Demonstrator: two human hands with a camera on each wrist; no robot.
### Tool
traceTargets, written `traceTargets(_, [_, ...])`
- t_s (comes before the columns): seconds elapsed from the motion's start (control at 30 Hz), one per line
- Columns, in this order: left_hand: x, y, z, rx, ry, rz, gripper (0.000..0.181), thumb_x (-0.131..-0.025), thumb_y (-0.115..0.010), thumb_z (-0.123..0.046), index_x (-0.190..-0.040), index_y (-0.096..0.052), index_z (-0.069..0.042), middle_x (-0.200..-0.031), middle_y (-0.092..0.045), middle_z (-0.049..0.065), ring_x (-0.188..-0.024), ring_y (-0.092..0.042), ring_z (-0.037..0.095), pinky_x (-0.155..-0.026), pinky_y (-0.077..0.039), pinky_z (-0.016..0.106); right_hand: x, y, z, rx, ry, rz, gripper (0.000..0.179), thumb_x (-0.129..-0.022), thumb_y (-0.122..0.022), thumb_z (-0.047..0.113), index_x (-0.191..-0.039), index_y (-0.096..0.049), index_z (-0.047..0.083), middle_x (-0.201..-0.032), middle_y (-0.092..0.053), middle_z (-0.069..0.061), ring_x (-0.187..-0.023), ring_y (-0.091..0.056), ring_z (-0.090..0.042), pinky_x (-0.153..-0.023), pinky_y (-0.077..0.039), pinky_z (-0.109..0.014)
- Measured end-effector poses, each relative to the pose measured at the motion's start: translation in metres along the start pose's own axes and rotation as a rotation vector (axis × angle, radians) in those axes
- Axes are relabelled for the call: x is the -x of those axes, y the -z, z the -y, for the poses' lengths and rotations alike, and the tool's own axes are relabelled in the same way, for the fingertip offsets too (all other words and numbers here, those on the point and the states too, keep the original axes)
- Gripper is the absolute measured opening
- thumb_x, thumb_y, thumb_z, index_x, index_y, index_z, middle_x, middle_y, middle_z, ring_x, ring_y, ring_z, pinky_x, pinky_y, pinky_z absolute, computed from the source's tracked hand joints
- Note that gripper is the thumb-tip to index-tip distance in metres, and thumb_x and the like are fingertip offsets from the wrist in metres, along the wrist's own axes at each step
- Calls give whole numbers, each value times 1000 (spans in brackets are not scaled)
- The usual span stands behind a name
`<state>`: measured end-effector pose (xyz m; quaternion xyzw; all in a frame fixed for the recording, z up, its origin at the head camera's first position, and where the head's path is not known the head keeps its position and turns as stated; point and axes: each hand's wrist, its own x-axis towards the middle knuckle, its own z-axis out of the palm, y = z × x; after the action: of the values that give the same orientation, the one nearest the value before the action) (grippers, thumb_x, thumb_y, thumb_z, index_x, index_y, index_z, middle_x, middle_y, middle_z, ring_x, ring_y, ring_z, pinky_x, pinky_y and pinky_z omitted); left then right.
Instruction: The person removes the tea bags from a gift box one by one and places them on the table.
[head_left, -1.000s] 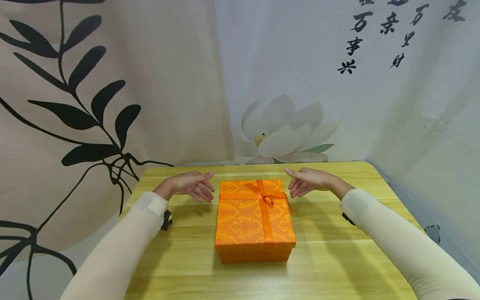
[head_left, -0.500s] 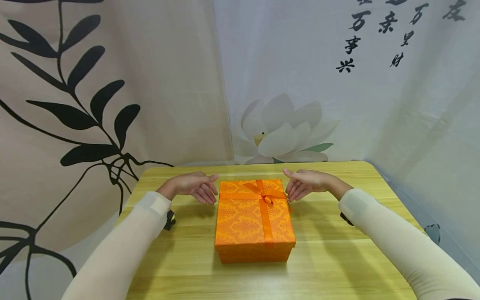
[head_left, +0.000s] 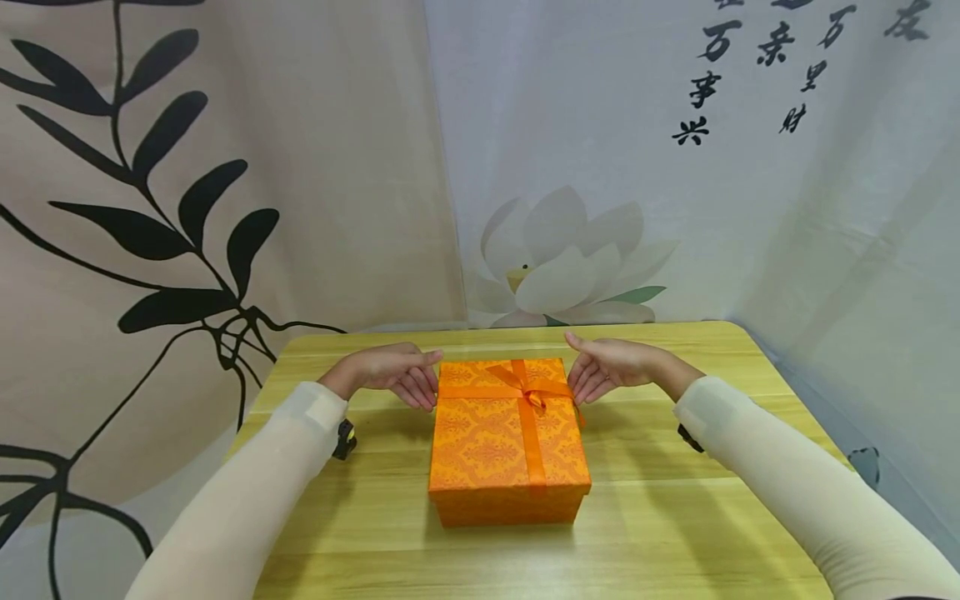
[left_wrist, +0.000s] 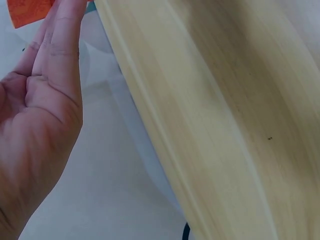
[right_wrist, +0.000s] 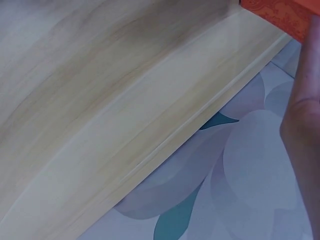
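Observation:
An orange patterned gift box (head_left: pixel 487 442) with its lid on stands on the wooden table, tied with an orange ribbon (head_left: pixel 531 433) and a bow near its far right corner. My left hand (head_left: pixel 393 373) is at the box's left side, fingers extended and fingertips right at the lid's edge. On the opposite side my right hand (head_left: pixel 611 367) has its fingertips beside the lid, close to the bow, thumb raised. In the left wrist view the left palm and straight fingers (left_wrist: pixel 62 55) show, with a corner of the box beyond them. The right wrist view shows only part of the right hand (right_wrist: pixel 305 120).
The yellow wood-grain table (head_left: pixel 360 533) has rounded far corners. Behind it hangs a pale cloth backdrop (head_left: pixel 360 167) printed with dark leaves, a lotus and black characters. A small dark device (head_left: pixel 345 439) sits under the left wrist.
Both hands have moved inward to the two sides of the gift box, narrowing the gaps until the fingertips are at its lid. The box has stayed in place.

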<state>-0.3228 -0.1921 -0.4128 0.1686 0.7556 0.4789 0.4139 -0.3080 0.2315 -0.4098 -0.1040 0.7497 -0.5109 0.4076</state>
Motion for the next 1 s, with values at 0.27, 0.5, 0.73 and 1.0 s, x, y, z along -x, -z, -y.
traceTargets(0.27, [-2,-1,-1,13,-18,7,61,-113,-40,-42,-111,-69,11,-103,-75,25,-98,-75,39,-83,-64,44,0,-5,0,-64,-18,-15,90,-103,-26,72,-117,-63,-8,-107,-69,-19,-94,-72,-29,-102,-55,-51])
traceTargets(0.5, [-4,-2,0,46,5,-4,47,-111,-49,-34,-107,-72,7,-98,-76,22,-91,-77,32,-81,-64,42,-2,-8,-1,-91,-20,-17,82,-103,-31,71,-111,-61,-6,-100,-67,-15,-85,-71,-23,-91,-61,-42])
traceTargets(0.73, [-6,-3,1,75,21,-10,40,-110,-54,-31,-101,-74,3,-95,-76,21,-89,-77,32,-78,-65,39,-5,-7,-3,-87,-29,12,60,-109,-42,53,-105,-63,-3,-94,-68,-12,-80,-72,-18,-95,-60,-44])
traceTargets(1.0, [-7,-3,1,95,47,-16,38,-110,-54,-28,-99,-74,2,-92,-76,18,-85,-77,27,-78,-65,38,-5,-8,-3,-98,-20,38,37,-110,-53,31,-91,-69,3,-85,-70,-11,-74,-73,-16,-83,-64,-37])
